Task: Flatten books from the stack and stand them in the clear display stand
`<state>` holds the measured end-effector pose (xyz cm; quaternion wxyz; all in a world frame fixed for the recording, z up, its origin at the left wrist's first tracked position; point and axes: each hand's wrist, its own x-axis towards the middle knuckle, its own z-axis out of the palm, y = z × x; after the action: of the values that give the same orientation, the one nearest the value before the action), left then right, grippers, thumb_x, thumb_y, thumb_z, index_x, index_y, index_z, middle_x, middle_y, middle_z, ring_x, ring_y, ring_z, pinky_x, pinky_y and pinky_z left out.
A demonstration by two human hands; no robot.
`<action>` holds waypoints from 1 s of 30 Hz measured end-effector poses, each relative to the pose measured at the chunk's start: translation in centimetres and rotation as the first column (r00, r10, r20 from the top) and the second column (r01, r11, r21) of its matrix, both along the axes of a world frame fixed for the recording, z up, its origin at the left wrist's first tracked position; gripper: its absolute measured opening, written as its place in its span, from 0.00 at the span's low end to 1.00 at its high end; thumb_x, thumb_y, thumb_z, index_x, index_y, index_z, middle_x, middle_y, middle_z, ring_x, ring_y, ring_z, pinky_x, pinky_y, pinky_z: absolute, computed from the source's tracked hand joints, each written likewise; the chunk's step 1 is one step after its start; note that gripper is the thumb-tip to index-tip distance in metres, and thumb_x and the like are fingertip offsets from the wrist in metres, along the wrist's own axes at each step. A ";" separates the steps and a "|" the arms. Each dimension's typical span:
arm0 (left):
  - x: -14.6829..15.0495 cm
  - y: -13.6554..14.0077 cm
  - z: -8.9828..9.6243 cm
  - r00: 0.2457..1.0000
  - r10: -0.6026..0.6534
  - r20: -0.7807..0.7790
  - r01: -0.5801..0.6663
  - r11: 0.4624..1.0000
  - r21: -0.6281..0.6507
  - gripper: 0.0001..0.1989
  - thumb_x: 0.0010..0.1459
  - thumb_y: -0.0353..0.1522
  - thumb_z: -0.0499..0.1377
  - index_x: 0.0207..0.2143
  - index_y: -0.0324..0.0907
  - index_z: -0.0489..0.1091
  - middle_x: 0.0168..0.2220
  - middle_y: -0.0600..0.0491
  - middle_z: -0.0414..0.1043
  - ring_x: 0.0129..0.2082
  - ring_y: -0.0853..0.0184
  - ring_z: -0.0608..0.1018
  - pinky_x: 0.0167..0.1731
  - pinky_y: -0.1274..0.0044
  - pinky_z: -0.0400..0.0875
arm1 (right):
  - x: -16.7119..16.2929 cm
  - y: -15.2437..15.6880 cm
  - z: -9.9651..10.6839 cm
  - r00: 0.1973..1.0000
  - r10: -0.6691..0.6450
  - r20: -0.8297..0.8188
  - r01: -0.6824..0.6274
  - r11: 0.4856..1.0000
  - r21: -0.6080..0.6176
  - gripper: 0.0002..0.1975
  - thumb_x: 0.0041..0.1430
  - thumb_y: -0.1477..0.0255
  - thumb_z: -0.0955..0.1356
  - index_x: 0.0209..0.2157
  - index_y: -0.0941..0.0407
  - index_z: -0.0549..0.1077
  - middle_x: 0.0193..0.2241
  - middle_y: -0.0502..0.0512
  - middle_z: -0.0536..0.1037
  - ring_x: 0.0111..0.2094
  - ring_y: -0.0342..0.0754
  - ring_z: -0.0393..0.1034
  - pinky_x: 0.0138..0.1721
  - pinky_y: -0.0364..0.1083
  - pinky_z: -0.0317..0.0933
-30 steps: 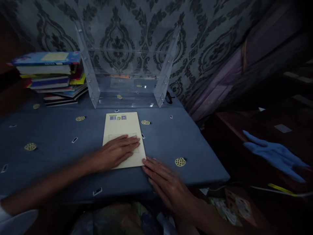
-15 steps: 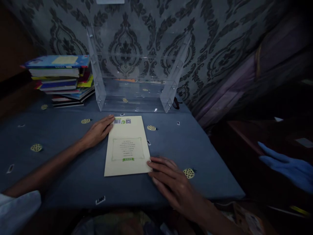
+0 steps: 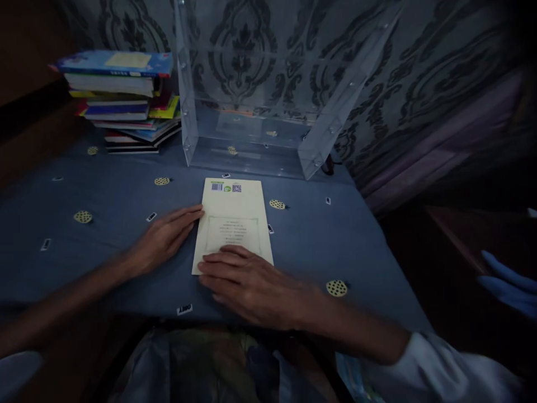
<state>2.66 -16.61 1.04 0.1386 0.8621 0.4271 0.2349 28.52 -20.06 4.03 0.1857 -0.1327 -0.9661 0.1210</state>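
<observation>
A cream-coloured book (image 3: 235,202) lies flat on the blue tablecloth, its barcode and QR code at the far end and a framed block of print nearer me. My left hand (image 3: 170,235) rests on the cloth with fingers stretched out, their tips at the book's left edge. Across the near end of the book lies my right hand (image 3: 251,285), fingers extended and covering the lower part of the print. Neither hand grips the book.
Behind the book stands a clear acrylic rack (image 3: 247,162) against the patterned wall. A stack of books (image 3: 121,103) is at the back left. Dark-framed glasses (image 3: 329,165) sit by the rack's right side. Off the table's right side is a blue glove-like shape (image 3: 509,285).
My right hand has moved left from the book's near right corner onto its near end. My left hand has slid a little down the left edge. The camera view has shifted.
</observation>
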 end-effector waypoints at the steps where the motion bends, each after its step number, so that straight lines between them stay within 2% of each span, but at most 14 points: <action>1: -0.1 -0.6 0.0 1.000 -0.008 0.029 0.008 1.000 0.009 0.19 0.72 0.34 0.46 0.60 0.43 0.67 0.62 0.47 0.69 0.61 0.62 0.73 0.60 0.67 0.69 | -0.6 0.0 0.0 0.998 0.039 0.039 -0.040 0.999 0.026 0.14 0.72 0.74 0.60 0.51 0.62 0.73 0.55 0.60 0.77 0.59 0.51 0.67 0.62 0.52 0.60; 5: -0.5 -2.6 -0.4 0.988 -0.059 0.143 0.056 0.998 0.027 0.19 0.70 0.27 0.47 0.59 0.46 0.67 0.59 0.49 0.72 0.60 0.63 0.73 0.59 0.68 0.71 | -2.6 0.7 -0.3 0.982 0.102 0.157 -0.116 0.990 0.084 0.12 0.72 0.74 0.61 0.48 0.60 0.74 0.52 0.60 0.78 0.55 0.50 0.69 0.60 0.52 0.58; 8: -0.4 -3.5 -0.7 0.977 -0.082 0.195 0.074 0.996 0.047 0.21 0.69 0.24 0.48 0.60 0.47 0.66 0.58 0.49 0.73 0.60 0.63 0.73 0.59 0.69 0.71 | -3.4 1.6 -0.4 0.969 0.127 0.213 -0.147 0.986 0.079 0.12 0.73 0.72 0.60 0.43 0.59 0.75 0.44 0.57 0.79 0.48 0.49 0.70 0.58 0.51 0.59; 10: -0.3 -3.8 -0.8 0.973 -0.091 0.211 0.078 0.995 0.067 0.22 0.69 0.23 0.48 0.61 0.48 0.65 0.58 0.49 0.73 0.60 0.63 0.73 0.59 0.68 0.71 | -3.6 2.3 -0.4 0.967 0.141 0.213 -0.159 0.985 0.067 0.13 0.73 0.70 0.60 0.42 0.59 0.75 0.42 0.56 0.78 0.47 0.49 0.70 0.58 0.51 0.59; 16: 0.5 -4.0 -0.2 0.974 -0.075 0.213 0.043 0.988 0.152 0.26 0.68 0.22 0.49 0.66 0.48 0.58 0.59 0.47 0.71 0.59 0.63 0.74 0.57 0.68 0.73 | -3.4 4.9 -0.8 0.982 0.121 0.146 -0.124 0.992 0.008 0.13 0.73 0.73 0.59 0.48 0.58 0.74 0.48 0.57 0.79 0.52 0.49 0.68 0.59 0.49 0.61; 19: 0.7 -4.0 0.0 0.981 -0.026 0.190 -0.005 0.988 0.157 0.27 0.68 0.22 0.50 0.67 0.49 0.56 0.60 0.47 0.69 0.60 0.63 0.73 0.58 0.69 0.72 | -3.2 6.7 -1.1 0.987 0.106 0.120 -0.106 0.994 -0.010 0.14 0.72 0.76 0.59 0.50 0.58 0.74 0.49 0.58 0.79 0.52 0.48 0.69 0.59 0.49 0.62; 23: 0.6 -3.9 -0.1 0.987 0.026 0.155 -0.050 0.987 0.150 0.26 0.69 0.25 0.50 0.67 0.48 0.55 0.61 0.47 0.68 0.60 0.61 0.72 0.61 0.67 0.69 | -3.4 9.3 -1.7 0.994 0.051 0.096 -0.050 0.999 -0.017 0.14 0.73 0.74 0.59 0.49 0.60 0.74 0.51 0.60 0.78 0.55 0.49 0.69 0.61 0.51 0.62; 30: 1.2 -2.2 -0.4 0.999 -0.034 0.011 0.032 0.993 0.115 0.21 0.71 0.31 0.50 0.65 0.47 0.56 0.60 0.45 0.69 0.61 0.59 0.72 0.58 0.66 0.71 | -4.2 13.2 -3.1 0.991 -0.098 0.085 0.099 0.995 -0.005 0.16 0.73 0.71 0.60 0.53 0.61 0.74 0.57 0.61 0.75 0.63 0.51 0.63 0.66 0.54 0.56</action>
<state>3.82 -18.81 0.60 0.0957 0.8740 0.3976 0.2624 24.37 -6.83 0.97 0.1495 -0.1861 -0.9648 0.1102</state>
